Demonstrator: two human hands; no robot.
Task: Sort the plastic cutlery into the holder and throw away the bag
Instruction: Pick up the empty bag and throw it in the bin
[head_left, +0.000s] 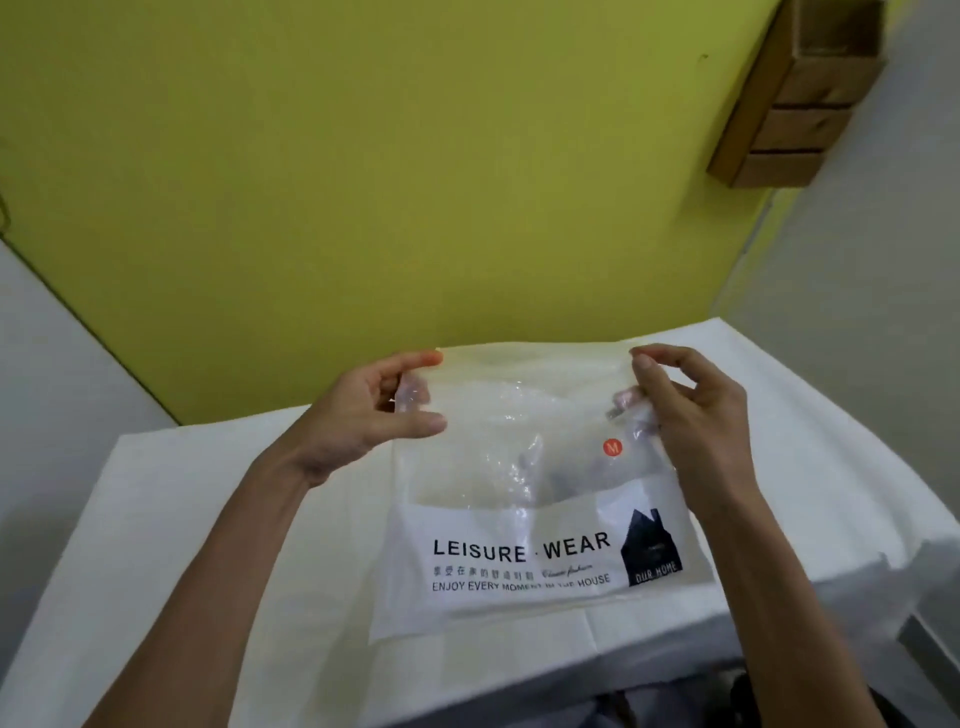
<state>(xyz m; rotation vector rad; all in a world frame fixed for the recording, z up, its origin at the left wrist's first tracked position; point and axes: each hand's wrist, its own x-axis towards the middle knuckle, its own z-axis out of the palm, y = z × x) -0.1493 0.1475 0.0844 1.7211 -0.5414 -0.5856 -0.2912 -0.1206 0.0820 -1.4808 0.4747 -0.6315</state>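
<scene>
1. A yellow wall (363, 182) fills the upper part of your view, directly behind the table.
2. The table (182, 519) is covered in white cloth and runs from the wall towards you.
3. The bag (519, 467) is a flat pouch of cloudy clear plastic. You hold it up by its top corners over the middle of the table, with its printed face towards you. You cannot tell from here whether its lower edge touches the cloth.
4. Your left grip (363, 410) pinches the bag's upper left corner. The thumb presses on the near face, the forefinger lies along the top edge, and the other fingers show through the plastic behind it.
5. Your right grip (696, 415) pinches the upper right corner. The thumb and forefinger tips meet at the top edge and the remaining fingers are curled at the bag's side.
6. A stack of cardboard boxes (800, 93) sits at the upper right, beside the yellow wall.
7. A white printed panel (519, 551) across the bag's lower half reads "LEISURE · WEAR".
8. A dark house logo (652, 551) stands at the panel's right end.
9. A faint dark shape shows through the plastic above the panel, too blurred to identify.
10. A small red round sticker (613, 447) marked "M" sits just below your right grip.
</scene>
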